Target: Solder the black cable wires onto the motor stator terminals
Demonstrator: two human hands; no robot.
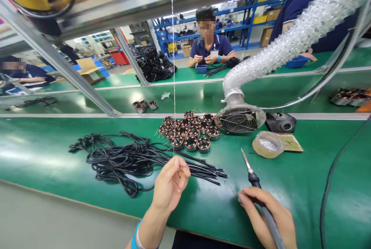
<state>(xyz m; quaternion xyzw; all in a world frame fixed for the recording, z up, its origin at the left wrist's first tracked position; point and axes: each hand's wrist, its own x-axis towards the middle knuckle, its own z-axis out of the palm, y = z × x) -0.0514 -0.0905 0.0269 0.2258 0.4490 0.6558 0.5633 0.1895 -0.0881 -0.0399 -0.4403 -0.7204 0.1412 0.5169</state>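
Thin silvery solder wire [174, 87] hangs straight down from above, and its lower end meets the pinched fingertips of my left hand [171, 183]. A blue band circles that wrist. My right hand [268, 214] is wrapped round a soldering iron [254, 179], its tip pointing up and away over the bench. Behind my left hand lies a bundle of black cables [121, 160], their stripped ends fanned to the right. Beyond the cables stands a cluster of motor stators [190, 143] with copper windings.
A silver flexible duct [261, 63] ends in a fan grille [239, 121] at the bench's back. Near it are a round tub [268, 144] and a black iron holder [280, 122]. A dark cord [330, 179] runs down the right. A co-worker [210, 46] sits opposite.
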